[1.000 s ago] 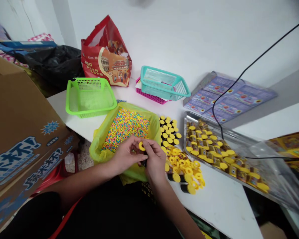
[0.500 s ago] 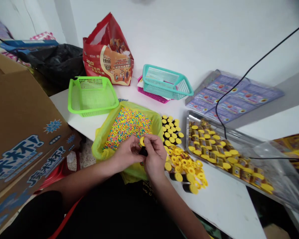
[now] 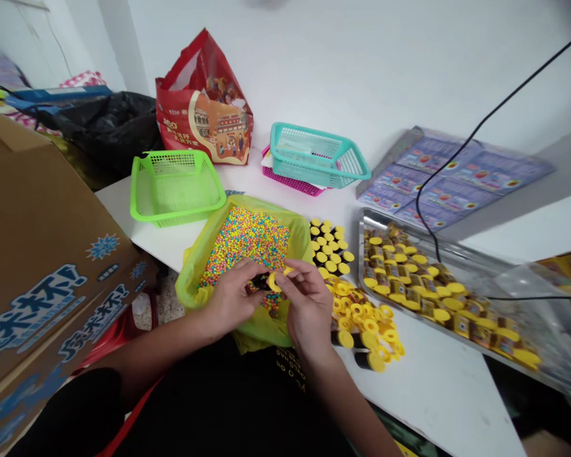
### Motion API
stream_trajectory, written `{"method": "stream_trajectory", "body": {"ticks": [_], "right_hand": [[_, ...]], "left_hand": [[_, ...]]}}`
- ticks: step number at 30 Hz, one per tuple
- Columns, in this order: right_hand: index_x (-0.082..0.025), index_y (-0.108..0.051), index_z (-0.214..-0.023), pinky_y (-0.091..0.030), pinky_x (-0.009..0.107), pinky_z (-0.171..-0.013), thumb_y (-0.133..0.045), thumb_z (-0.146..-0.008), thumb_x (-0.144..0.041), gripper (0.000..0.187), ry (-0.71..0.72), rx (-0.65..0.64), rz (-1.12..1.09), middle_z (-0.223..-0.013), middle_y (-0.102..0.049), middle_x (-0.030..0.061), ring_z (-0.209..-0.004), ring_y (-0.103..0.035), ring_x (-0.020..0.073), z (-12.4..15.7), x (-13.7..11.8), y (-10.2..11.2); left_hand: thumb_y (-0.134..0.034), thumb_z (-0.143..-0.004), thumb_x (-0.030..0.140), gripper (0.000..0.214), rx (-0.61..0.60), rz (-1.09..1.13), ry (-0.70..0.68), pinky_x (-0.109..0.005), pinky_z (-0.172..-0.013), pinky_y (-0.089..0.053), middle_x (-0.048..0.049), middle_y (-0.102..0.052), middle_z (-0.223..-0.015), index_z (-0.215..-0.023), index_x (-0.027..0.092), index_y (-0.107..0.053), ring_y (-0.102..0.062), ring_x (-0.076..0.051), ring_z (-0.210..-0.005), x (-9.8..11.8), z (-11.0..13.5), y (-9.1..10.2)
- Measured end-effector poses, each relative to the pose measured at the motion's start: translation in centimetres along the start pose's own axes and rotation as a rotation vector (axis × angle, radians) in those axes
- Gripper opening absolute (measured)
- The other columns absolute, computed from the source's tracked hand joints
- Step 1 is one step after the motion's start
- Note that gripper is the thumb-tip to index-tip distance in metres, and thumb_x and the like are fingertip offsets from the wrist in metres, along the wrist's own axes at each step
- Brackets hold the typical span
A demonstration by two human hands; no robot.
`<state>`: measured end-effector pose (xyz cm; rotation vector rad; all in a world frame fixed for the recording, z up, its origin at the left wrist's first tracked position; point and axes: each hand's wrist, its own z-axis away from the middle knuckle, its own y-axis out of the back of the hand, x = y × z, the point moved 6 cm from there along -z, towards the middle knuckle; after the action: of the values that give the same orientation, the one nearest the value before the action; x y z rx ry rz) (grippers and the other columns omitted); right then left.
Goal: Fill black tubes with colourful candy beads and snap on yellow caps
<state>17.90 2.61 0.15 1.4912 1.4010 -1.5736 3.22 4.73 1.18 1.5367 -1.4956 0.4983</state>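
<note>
A big brown box [image 3: 42,254] stands on the left. On the white table [image 3: 433,387], a yellow tub [image 3: 193,273] of bright beads [image 3: 247,238] sits near. Over it, the left hand [image 3: 231,298] pinches a small black tube [image 3: 261,281]. The right hand [image 3: 309,308] pinches a yellow cap [image 3: 273,282] just beside it.

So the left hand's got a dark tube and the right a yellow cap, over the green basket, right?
Not quite. The head view shows the left hand with the tube and the right hand with the cap over the yellow bead bag; the green basket sits behind it.
</note>
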Motion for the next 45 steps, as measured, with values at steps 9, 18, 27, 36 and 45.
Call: {"method": "stream_trajectory", "body": {"ticks": [9,18,27,36,45], "right_hand": [[-0.024,-0.074,-0.088,-0.051,0.037,-0.084,-0.079,-0.074,-0.029,0.015,-0.091,-0.023,-0.013,-0.091,-0.074,0.0018,-0.086,-0.065,0.0197,0.2,2.1,-0.9],[-0.020,-0.064,-0.074,-0.039,0.025,-0.057,-0.079,-0.074,-0.042,0.026,-0.253,-0.081,0.045,-0.067,-0.054,-0.0048,-0.061,-0.049,0.0121,0.3,3.0,-1.3],[-0.021,-0.060,-0.070,-0.038,0.024,-0.054,-0.080,-0.072,-0.041,0.029,-0.280,-0.051,-0.010,-0.067,-0.054,-0.0049,-0.059,-0.048,0.0116,0.2,3.3,-1.3],[-0.022,-0.054,-0.072,-0.036,0.024,-0.046,-0.080,-0.067,-0.039,0.031,-0.380,-0.030,-0.158,-0.067,-0.054,-0.0054,-0.054,-0.048,0.0112,0.8,2.6,-2.0],[-0.021,-0.053,-0.067,-0.029,0.022,-0.044,-0.079,-0.062,-0.031,0.028,-0.367,0.028,-0.260,-0.063,-0.047,-0.0068,-0.052,-0.041,0.0089,0.8,2.8,-2.6]], "left_hand": [[-0.078,-0.073,0.020,0.017,-0.039,0.157,0.338,-0.026,-0.061,-0.037,0.0023,-0.056,-0.069,-0.073,0.019,-0.061,-0.050,-0.014,-0.065,-1.9,0.1,-1.3],[-0.077,-0.077,0.018,0.012,0.011,0.077,0.227,-0.029,-0.066,-0.039,0.0008,-0.057,-0.072,-0.079,0.020,-0.065,-0.052,-0.016,-0.070,-0.7,0.3,-0.1],[-0.072,-0.086,0.040,0.020,-0.087,0.227,0.323,-0.028,-0.068,-0.044,-0.0022,-0.058,-0.087,-0.093,0.022,-0.067,-0.056,-0.017,-0.080,-0.7,0.0,0.5],[-0.060,-0.089,0.061,0.041,-0.096,0.526,0.545,-0.024,-0.047,-0.030,0.0056,-0.046,-0.067,-0.079,0.022,-0.051,-0.040,-0.009,-0.051,-1.0,0.6,-1.9],[-0.065,-0.085,0.062,0.048,0.080,0.533,0.485,-0.025,-0.053,-0.032,0.0053,-0.041,-0.067,-0.071,0.021,-0.047,-0.036,-0.010,-0.059,0.0,0.9,-2.0]]}}
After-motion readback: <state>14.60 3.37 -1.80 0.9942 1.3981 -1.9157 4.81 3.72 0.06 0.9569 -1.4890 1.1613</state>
